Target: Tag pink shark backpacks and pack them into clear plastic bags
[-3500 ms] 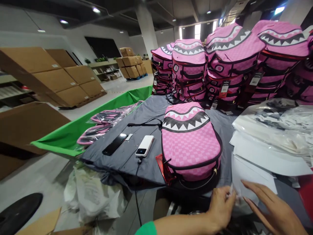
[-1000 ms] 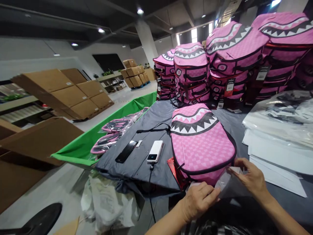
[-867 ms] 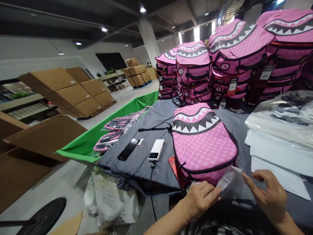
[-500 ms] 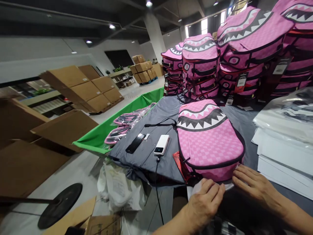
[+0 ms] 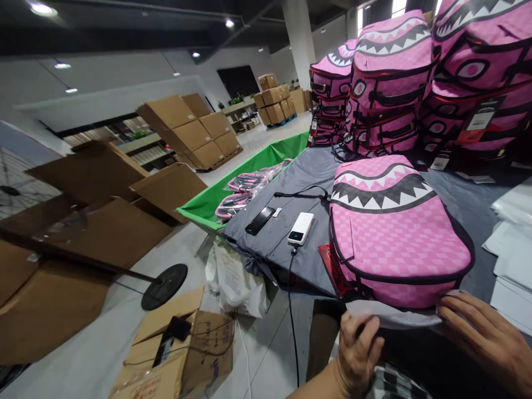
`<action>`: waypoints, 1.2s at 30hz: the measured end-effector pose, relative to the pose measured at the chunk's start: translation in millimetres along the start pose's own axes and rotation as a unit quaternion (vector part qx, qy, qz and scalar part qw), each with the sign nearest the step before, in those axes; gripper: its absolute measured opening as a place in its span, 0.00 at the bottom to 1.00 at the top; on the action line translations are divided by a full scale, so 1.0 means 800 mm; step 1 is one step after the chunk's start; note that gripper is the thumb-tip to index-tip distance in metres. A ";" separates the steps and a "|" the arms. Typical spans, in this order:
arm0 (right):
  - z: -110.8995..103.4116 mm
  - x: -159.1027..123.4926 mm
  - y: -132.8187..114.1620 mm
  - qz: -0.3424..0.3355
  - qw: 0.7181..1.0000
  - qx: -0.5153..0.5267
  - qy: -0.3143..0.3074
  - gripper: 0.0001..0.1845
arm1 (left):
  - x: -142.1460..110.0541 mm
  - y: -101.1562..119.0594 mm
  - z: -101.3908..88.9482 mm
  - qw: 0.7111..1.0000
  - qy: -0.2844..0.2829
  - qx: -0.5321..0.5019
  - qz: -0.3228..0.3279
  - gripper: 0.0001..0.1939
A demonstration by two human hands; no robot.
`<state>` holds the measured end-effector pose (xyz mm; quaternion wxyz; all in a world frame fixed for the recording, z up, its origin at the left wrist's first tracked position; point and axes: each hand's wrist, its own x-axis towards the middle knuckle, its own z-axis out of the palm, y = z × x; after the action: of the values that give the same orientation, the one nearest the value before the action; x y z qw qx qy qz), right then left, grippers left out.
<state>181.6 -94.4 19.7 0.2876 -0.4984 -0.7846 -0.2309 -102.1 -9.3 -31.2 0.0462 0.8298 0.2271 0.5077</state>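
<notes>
At the grey-covered table (image 5: 266,255)'s edge, my left hand (image 5: 357,349) pinches a plastic sheet (image 5: 390,315) against one pink shark-print backpack (image 5: 399,244), my right hand (image 5: 484,332) lies open on it; stacked backpacks (image 5: 386,88) remain behind.

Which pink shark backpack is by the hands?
The pink shark-mouth backpack lying flat on the grey cloth, right at the left hand and right hand, a whitish plastic sheet along its lower edge. The other backpacks are stacked behind it.
</notes>
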 end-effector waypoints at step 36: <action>-0.110 0.184 0.066 0.086 0.919 0.258 -0.286 0.09 | 0.296 -0.064 -0.084 0.879 -0.421 -0.156 0.160 0.13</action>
<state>199.4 -35.5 187.9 0.1880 -0.5174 -0.8198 0.1578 -86.7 126.6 180.0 0.1845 0.9724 -0.0323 0.1393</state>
